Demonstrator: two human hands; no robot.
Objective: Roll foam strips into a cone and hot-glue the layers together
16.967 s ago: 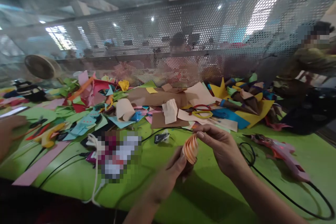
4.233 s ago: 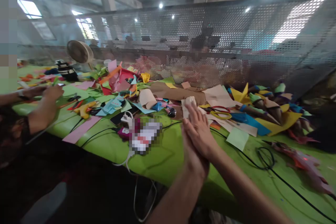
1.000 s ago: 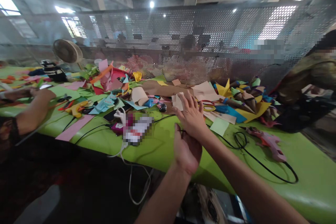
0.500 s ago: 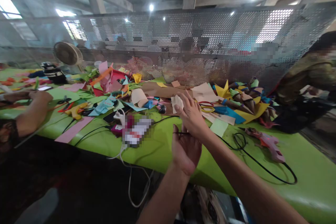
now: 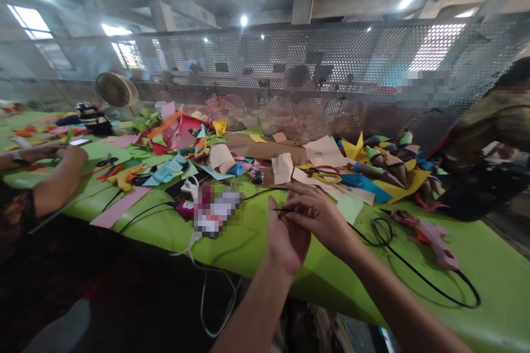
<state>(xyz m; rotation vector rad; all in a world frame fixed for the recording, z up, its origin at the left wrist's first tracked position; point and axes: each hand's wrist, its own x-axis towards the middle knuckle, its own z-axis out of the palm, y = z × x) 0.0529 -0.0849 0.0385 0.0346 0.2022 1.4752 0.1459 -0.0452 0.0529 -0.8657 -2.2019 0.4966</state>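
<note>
Far to the left of the grip, another person's forearm (image 5: pixel 60 179) rests above the worktop (image 5: pixel 244 245), its sleeve cut off by the edge of view, with a round fan (image 5: pixel 116 90) standing behind. Nearer comes a tangle of coloured paper (image 5: pixel 171 132), creased and overlapping, then a yellow tool (image 5: pixel 126 177) and a flat pink paper strip (image 5: pixel 120 207). Just left of the grip lie a purple-and-white plug block (image 5: pixel 189 208) and a phone (image 5: pixel 217 212) blurred into squares, a white cable (image 5: pixel 204 298) drooping below. Beyond the grip stand a curled tan sheet (image 5: pixel 221 158) and a finely pleated cream paper (image 5: pixel 282 169). At the grip, the left hand (image 5: pixel 287 240) is turned palm up with its thumb apart, its fingertips covered, so whether it grasps anything I cannot tell; the right hand (image 5: pixel 314 212) has a narrow grip, finger and thumb closed on a thin dark piece (image 5: pixel 282 210) lying across the left palm, its far end hidden. To the right are scissors (image 5: pixel 327 174), a smooth pale green sheet (image 5: pixel 350 208), brown paper cones (image 5: pixel 389 165) and a pink glue gun (image 5: pixel 433 238) with its looping black cord (image 5: pixel 468 282); a person (image 5: pixel 492 116) at the far right is partly cut off.
</note>
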